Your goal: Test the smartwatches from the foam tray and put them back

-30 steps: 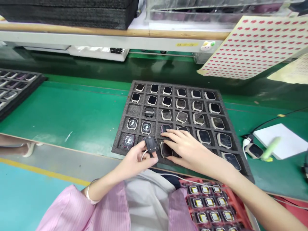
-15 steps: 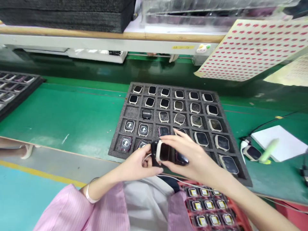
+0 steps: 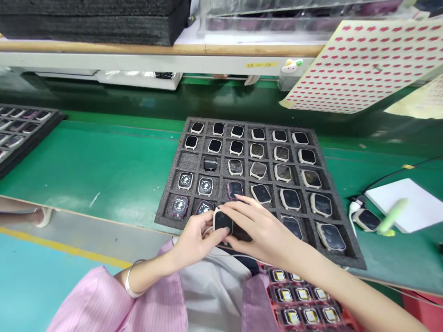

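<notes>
A black foam tray (image 3: 194,161) with square pockets lies on the green bench and holds several smartwatch bodies, dark screens up. Just over its near edge, my left hand (image 3: 194,240) and my right hand (image 3: 263,230) meet around one watch body (image 3: 223,221) with a pale bezel and dark screen. The left fingers pinch it from below and the left. The right fingers curl over its right side and cover a dark part there. A thin white cable runs under the left hand.
A red tray (image 3: 304,304) of small yellow-framed parts sits near my lap. At right lie a white pad (image 3: 415,203), a green pen (image 3: 389,216) and a watch on a charging cable (image 3: 365,219). Another black tray (image 3: 20,129) is at far left. A red-dotted sticker sheet (image 3: 360,64) hangs behind.
My right hand lifted a pale-bezel watch body out of the tray's front row and brought it against the piece in my left hand. Both hands now press together on it.
</notes>
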`<state>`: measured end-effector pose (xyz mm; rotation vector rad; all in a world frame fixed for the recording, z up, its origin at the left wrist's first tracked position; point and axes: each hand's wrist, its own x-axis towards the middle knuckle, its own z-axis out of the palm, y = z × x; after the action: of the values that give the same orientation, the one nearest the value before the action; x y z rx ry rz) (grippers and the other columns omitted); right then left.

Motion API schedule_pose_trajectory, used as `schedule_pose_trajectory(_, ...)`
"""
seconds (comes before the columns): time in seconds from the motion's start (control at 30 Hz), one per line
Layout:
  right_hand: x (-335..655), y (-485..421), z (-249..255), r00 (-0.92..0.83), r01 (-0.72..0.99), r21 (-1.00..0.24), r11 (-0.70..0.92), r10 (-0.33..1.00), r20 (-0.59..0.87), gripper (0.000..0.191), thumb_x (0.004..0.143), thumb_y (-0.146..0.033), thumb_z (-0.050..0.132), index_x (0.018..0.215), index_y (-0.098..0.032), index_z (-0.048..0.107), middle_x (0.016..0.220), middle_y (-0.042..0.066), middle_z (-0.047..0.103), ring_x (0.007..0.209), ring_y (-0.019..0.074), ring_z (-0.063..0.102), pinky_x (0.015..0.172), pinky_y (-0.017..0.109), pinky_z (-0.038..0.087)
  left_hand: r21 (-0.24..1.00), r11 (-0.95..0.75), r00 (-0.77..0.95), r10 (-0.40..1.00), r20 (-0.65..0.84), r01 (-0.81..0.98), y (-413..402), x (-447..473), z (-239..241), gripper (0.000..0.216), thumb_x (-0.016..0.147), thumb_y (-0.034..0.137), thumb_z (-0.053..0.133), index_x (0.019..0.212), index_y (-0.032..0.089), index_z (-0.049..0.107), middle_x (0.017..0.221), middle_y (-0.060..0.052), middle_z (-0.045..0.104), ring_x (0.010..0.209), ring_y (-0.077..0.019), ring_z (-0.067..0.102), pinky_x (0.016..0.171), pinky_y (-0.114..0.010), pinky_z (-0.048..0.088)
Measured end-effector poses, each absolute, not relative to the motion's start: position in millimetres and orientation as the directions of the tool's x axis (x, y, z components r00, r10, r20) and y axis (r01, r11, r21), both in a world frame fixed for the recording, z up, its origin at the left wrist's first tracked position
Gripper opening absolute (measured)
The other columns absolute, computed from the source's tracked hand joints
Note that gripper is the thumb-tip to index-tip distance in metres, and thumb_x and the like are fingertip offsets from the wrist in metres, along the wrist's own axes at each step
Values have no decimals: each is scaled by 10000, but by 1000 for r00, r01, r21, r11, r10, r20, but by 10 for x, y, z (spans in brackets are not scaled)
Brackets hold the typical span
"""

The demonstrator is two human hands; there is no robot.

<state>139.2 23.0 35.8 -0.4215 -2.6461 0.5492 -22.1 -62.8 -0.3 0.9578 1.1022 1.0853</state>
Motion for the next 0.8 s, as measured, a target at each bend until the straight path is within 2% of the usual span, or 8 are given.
schedule_pose_trajectory(0.27, 1402, 174, 317, -829, 207, -524, 826, 432, 354, 366, 842, -233, 573, 1199, -158, 549, 1064, 119, 647, 1014, 268, 605, 929, 470, 490, 930, 248, 129, 967, -221, -270, -672, -250, 39, 262, 836, 361, 629, 945, 127, 585, 825, -38, 576, 710, -149, 552, 668, -269, 478)
schedule_pose_trajectory(0.5, 1428, 151, 305, -831, 214, -604, 768, 468, 300, 412, 834, -230, 626, 1229, -157, 533, 1067, 107, 616, 1001, 244, 585, 870, 398, 519, 928, 255, 145, 964, -222, -272, -676, -259, 40, 258, 837, 357, 628, 927, 119, 588, 786, -31, 571, 678, -144, 551, 649, -264, 469)
schedule_pose_trajectory(0.67, 1446, 140, 303, -832, 214, -598, 772, 465, 303, 430, 843, -232, 631, 1247, -137, 519, 1089, 115, 605, 1008, 243, 579, 873, 398, 515, 937, 239, 158, 966, -203, -254, -680, -273, 17, 242, 853, 335, 610, 943, 112, 584, 771, -29, 569, 683, -148, 544, 662, -269, 444)
schedule_pose_trajectory(0.8, 1446, 123, 287, -827, 237, -578, 781, 474, 302, 418, 859, -306, 634, 1231, -145, 530, 1075, 119, 614, 1003, 257, 581, 860, 418, 518, 956, 221, 137, 971, -197, -191, -679, -278, 23, 219, 849, 336, 612, 870, 122, 574, 822, -43, 575, 768, -170, 530, 716, -279, 425)
